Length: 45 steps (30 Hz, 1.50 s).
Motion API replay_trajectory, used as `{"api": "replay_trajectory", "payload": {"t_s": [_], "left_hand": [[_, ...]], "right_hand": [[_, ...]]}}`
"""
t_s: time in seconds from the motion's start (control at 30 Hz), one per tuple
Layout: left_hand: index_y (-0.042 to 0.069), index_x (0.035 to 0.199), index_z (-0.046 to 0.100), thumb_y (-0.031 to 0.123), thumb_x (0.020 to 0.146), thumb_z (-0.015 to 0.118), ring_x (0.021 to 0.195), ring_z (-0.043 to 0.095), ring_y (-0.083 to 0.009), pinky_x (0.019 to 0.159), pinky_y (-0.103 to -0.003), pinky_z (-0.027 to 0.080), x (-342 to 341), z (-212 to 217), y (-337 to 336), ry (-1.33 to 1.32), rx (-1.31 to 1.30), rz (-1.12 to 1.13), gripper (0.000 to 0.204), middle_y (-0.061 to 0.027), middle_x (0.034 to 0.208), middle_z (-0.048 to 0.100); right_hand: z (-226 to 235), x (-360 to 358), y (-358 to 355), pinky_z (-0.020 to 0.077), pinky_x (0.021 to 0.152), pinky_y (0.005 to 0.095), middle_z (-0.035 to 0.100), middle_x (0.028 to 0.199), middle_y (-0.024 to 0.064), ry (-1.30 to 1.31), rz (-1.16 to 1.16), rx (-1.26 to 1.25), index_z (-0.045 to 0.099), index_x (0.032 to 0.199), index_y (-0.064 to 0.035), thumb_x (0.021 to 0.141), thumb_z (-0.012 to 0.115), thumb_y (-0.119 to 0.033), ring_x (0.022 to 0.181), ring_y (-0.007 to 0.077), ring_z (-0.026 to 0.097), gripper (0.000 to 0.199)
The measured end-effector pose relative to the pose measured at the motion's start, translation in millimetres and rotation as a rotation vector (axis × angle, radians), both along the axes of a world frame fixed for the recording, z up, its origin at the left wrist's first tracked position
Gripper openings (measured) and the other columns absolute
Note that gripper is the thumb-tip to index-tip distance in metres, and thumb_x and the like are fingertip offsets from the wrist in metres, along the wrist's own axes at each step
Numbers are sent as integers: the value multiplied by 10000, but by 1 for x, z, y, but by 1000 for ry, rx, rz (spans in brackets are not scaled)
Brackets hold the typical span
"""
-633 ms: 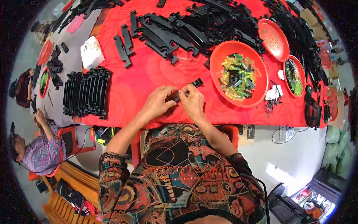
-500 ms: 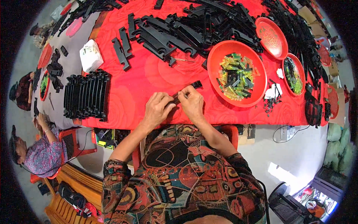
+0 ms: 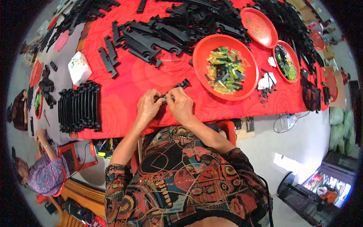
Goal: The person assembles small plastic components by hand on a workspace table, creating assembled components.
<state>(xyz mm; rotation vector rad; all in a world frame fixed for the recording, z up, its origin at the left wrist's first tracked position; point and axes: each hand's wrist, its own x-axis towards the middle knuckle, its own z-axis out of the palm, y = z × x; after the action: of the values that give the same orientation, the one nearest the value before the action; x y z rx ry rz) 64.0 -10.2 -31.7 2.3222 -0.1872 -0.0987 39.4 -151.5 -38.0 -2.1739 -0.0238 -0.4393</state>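
A long black plastic part (image 3: 183, 83) lies slantwise between my hands, just above the red tablecloth. My left hand (image 3: 148, 104) is closed round its lower left end. With thumb and fingers bent, my right hand (image 3: 180, 105) pinches the part near its middle, and its notched far end sticks out past the fingers. My fingers hide most of the part and any small piece between them. To the right is a red bowl (image 3: 199, 72) holding small yellow, green and black strips.
Loose black parts (image 3: 141, 43) are heaped along the far side. On the left stand a row of black parts (image 3: 79, 108) and a white tissue pack (image 3: 79, 68). Right lie a red plate (image 3: 259, 27), a smaller red bowl (image 3: 278, 70) and black scraps (image 3: 264, 94). A seated person (image 3: 47, 166) works at far left.
My view has turned, so the table's things appear shifted left and tilted. Both hands remain on the black part, with the fingertips now closer together.
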Motion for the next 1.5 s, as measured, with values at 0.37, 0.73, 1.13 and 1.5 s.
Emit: {"api": "replay_trajectory", "payload": {"t_s": [0.37, 0.73, 1.13, 1.5], "left_hand": [[32, 732, 574, 131, 662, 736, 583, 562, -236, 538, -362, 432, 17, 0, -1, 132, 15, -10, 203, -89, 644, 584], [22, 906, 580, 58, 693, 654, 855, 513, -291, 726, -386, 398, -30, 19, -4, -587, 363, -215, 229, -116, 964, 557], [122, 981, 657, 101, 683, 649, 895, 513, -253, 730, -387, 393, -29, 2, 10, -543, 368, -211, 298, -62, 965, 561], [100, 929, 661, 107, 666, 679, 852, 517, -227, 706, -354, 386, -33, -3, 11, -544, 271, -190, 264, -38, 913, 573]], "right_hand": [[8, -8, -10, 483, 482, 400, 491, 905, 107, -94, 90, -230, 556, 873, -56, 751, 614, -97, 602, 287, 598, 141], [12, -9, -13, 493, 498, 359, 478, 931, 140, -25, 226, -446, 542, 896, -46, 717, 611, -98, 587, 248, 606, 199], [1, -4, -17, 487, 443, 355, 504, 920, 109, -52, 279, -586, 560, 976, -89, 738, 557, -84, 550, 234, 601, 239], [33, 3, -40, 474, 548, 290, 551, 900, 80, -215, 163, -32, 568, 1041, -6, 750, 519, 19, 630, 176, 565, 296]]}}
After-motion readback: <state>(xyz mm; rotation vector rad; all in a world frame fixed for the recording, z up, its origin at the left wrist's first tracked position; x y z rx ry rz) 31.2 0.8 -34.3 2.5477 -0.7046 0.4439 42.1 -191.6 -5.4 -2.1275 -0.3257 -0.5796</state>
